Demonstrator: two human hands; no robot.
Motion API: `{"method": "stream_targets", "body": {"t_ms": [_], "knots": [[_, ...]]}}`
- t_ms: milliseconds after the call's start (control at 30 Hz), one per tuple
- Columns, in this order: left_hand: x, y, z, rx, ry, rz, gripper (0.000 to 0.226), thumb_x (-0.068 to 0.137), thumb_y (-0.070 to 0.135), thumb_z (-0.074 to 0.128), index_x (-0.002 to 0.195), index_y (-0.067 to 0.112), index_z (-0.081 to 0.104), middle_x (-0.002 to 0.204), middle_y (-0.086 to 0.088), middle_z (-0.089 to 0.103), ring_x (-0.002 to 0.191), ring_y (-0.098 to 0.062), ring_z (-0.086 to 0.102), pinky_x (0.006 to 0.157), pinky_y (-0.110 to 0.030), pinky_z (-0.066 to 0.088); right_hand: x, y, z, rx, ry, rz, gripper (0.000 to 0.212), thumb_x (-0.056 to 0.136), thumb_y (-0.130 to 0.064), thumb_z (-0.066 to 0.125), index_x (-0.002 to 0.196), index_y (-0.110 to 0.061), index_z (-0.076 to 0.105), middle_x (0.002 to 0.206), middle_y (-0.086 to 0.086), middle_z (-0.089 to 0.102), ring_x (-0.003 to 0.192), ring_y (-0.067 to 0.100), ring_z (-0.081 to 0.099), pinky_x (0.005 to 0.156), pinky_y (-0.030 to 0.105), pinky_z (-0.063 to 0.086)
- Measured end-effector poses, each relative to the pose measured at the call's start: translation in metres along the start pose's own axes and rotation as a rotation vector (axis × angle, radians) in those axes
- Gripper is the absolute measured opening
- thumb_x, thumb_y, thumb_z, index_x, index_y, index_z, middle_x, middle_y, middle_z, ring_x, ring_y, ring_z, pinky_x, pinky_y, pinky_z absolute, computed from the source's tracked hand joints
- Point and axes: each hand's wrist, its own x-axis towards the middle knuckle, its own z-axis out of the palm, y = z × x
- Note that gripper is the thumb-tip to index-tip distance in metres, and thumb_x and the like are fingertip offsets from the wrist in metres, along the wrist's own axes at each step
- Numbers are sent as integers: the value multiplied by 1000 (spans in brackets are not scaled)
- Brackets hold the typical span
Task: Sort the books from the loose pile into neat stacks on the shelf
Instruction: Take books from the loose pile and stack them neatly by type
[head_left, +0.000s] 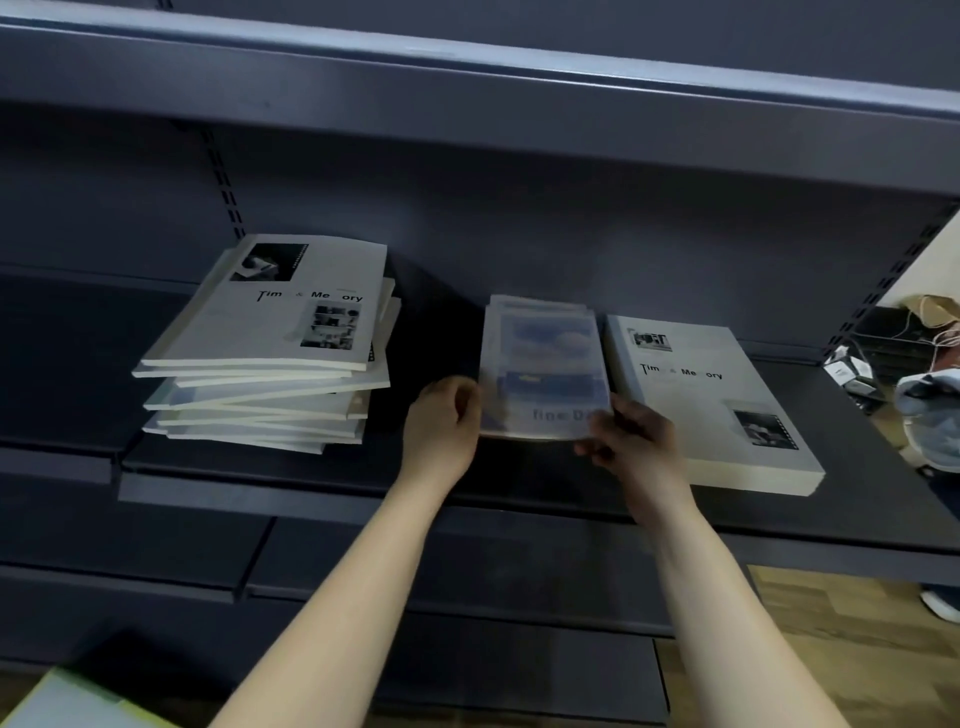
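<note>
A loose, skewed pile of white books (270, 358) lies at the left of the dark shelf (395, 467). In the middle a blurred blue-and-white book (543, 364) lies on a small stack of like books. My left hand (447, 421) touches its near left corner with curled fingers. My right hand (634, 436) pinches its near right corner. Right of it lies a neat stack of white "Time & Memory" books (706, 405).
A dark upper shelf (467, 88) overhangs the books. Lower shelves (156, 551) step out below. A slotted upright (223, 182) stands behind the pile. Past the shelf's right end are a person in pale blue (930, 421) and clutter. A pale green object (67, 701) shows bottom left.
</note>
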Motion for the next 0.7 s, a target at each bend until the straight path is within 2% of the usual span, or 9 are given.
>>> {"method": "stream_targets", "body": {"t_ms": [67,100,133,200,267,333,400,533,700], "knots": [[5,-9,1,111,10,10,26,98,26,44,112,13,62,112,-7,55,95,-24,57,77,-26,40,2,3,0,-119,36,4,27,95,-12,55,121,-8,58,91,6,68,59,13,65,51,22,47],[7,-14,2,151,15,7,25,98,25,44,113,13,61,114,-9,54,97,-26,56,80,-28,42,3,3,0,-239,71,-23,33,93,-20,58,124,-11,55,93,3,68,64,13,66,55,26,49],[8,-18,3,192,21,13,25,98,23,44,113,12,61,115,-10,53,100,-28,54,82,-32,43,4,4,0,-399,101,-72,41,90,-29,63,127,-15,52,99,1,66,75,14,66,65,30,51],[10,-26,4,294,24,30,25,97,21,44,114,11,59,116,-12,54,105,-30,50,87,-37,43,1,4,-1,-689,98,-164,59,79,-43,72,129,-22,49,115,0,54,99,13,54,85,31,46],[9,-32,7,386,16,52,25,96,22,45,115,12,59,119,-11,55,108,-30,49,89,-38,40,-4,3,1,-780,68,-204,70,72,-46,77,132,-23,49,128,2,41,111,15,44,96,30,39],[6,-36,12,458,4,66,28,97,28,44,118,15,57,122,-9,55,112,-28,47,91,-38,36,-3,5,3,-839,66,-255,72,72,-46,77,134,-21,49,137,4,39,125,23,40,103,36,37],[5,-37,15,502,3,87,30,97,31,42,119,16,56,122,-7,56,113,-27,46,92,-38,34,2,8,5,-896,71,-300,70,74,-47,75,133,-19,51,138,6,45,129,28,38,102,39,38],[5,-39,16,533,13,113,31,97,33,41,119,18,58,122,-5,55,113,-25,44,92,-37,33,12,8,7,-932,85,-355,65,76,-47,72,129,-13,55,128,8,57,119,28,51,98,38,45],[6,-42,18,540,10,121,32,97,33,41,118,18,60,121,-4,53,114,-24,43,94,-37,34,24,9,9,-985,82,-388,54,78,-48,70,119,-15,59,120,5,62,110,25,57,87,33,47]]}}
